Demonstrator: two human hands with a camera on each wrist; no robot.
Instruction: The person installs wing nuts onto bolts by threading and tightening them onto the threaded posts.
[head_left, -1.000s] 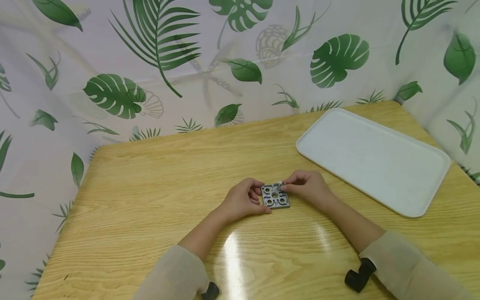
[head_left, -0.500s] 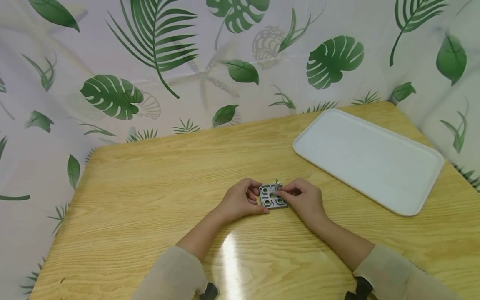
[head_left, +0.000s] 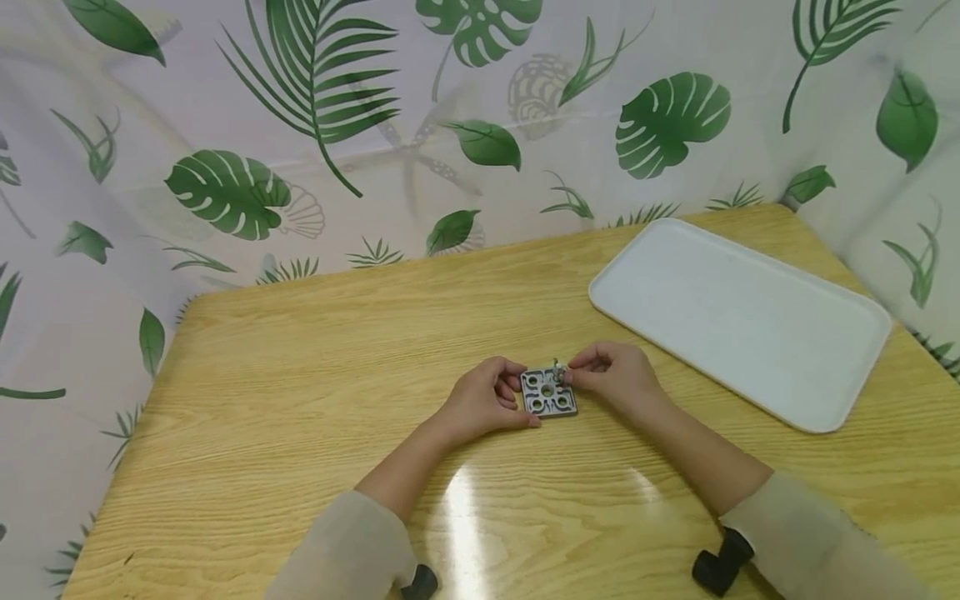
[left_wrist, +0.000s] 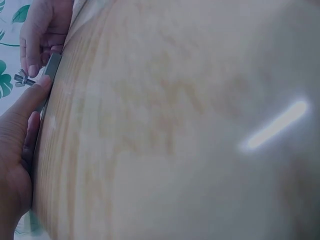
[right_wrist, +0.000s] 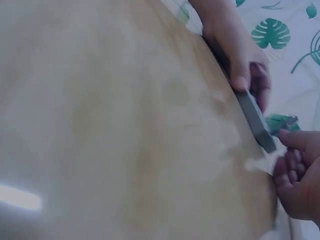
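Wooden table point(head_left: 300, 400) w/ leaf-print curtain behind; grey plate point(head_left: 550, 394) lies mid-table, well off the edges. Left hand point(head_left: 483, 402) grips its left edge. Right hand point(head_left: 615, 377), lower half a sec ago, has lifted back, pinching small bolt point(head_left: 558, 367) at plate's far right corner, so fitting seems ongoing.

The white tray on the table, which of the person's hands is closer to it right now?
Right. The right hand pinches a small metal fastener at the grey square plate, on the side facing the white tray. The left hand holds the plate's opposite edge, farther from the tray.
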